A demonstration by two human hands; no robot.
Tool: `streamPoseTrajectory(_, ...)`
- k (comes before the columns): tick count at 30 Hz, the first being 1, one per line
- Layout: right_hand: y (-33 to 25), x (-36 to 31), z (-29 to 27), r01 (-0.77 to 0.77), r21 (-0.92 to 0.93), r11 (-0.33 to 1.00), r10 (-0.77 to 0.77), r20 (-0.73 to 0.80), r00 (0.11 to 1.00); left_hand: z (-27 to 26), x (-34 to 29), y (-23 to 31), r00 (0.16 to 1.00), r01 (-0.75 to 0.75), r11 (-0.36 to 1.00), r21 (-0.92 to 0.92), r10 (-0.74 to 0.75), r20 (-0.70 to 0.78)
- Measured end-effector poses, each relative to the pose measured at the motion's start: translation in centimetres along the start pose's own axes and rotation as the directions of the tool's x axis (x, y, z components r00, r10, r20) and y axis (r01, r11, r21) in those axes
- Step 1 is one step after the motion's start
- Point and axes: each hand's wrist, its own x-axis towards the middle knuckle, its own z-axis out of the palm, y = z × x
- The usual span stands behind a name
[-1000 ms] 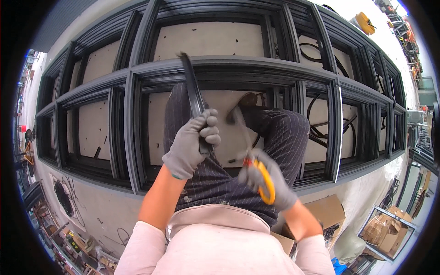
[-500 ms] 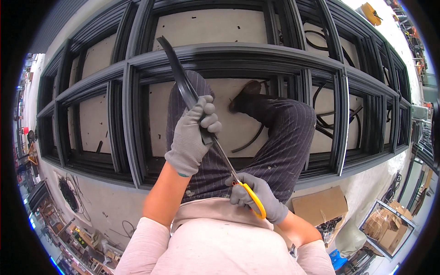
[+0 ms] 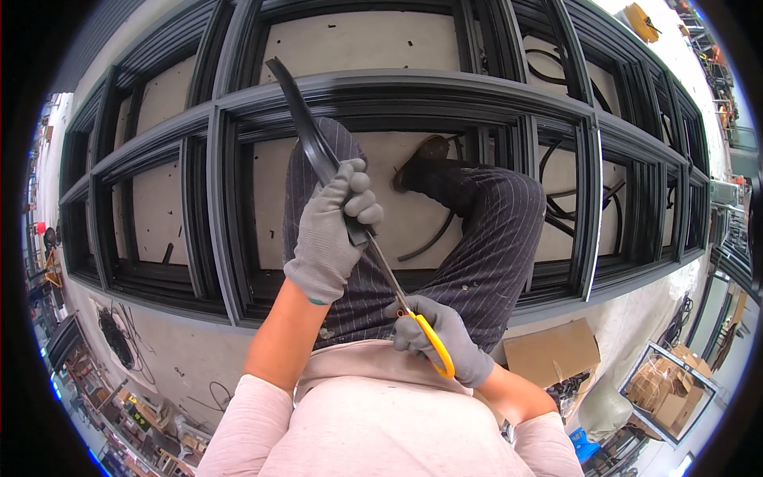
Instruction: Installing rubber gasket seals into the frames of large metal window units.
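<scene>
My left hand (image 3: 330, 230), in a grey knit glove, is closed round a black rubber strip (image 3: 296, 107). The strip sticks up away from me past the thumb, and its short lower end shows below the fingers. In my gloved right hand (image 3: 445, 338) are scissors (image 3: 431, 343) with yellow handles. Their long metal blades point up and left and reach the strip's lower end beside my left fingers. Whether the blades are closed on the strip I cannot tell.
Dark grey metal frames (image 3: 401, 83) lie stacked around my legs, with crossbars on all sides. Loose black strips (image 3: 429, 238) lie inside the openings. To the right stand a cardboard box (image 3: 552, 352) and a framed crate (image 3: 668, 389). A coiled cable (image 3: 115, 338) lies at left.
The view has shifted slightly, so the frames sit a little further left and up. Both hands keep their hold, and the strip and scissors stay nearly in the same pose.
</scene>
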Motion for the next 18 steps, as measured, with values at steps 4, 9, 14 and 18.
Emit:
streamPoseTrajectory(4,0.0,-0.2,-0.2,-0.012,-0.017,1.0,0.012,-0.026,1.0,0.4,0.0,0.3,1.0,-0.008,1.0,-0.005,0.008,-0.009)
streamPoseTrajectory(9,-0.2,0.0,-0.6,-0.011,0.033,0.999,0.01,0.016,1.0,0.5,-0.1,0.0,1.0,-0.004,1.0,-0.005,0.004,-0.002)
streamPoseTrajectory(14,0.2,-0.1,-0.7,-0.012,0.078,0.997,0.011,0.007,1.0,0.5,-0.1,-0.2,1.0,-0.005,1.0,0.018,0.005,-0.011)
streamPoseTrajectory(18,0.0,-0.2,0.0,-0.029,-0.152,0.988,0.011,-0.123,0.992,1.7,-0.3,-0.5,0.993,-0.023,0.999,0.024,0.026,-0.118)
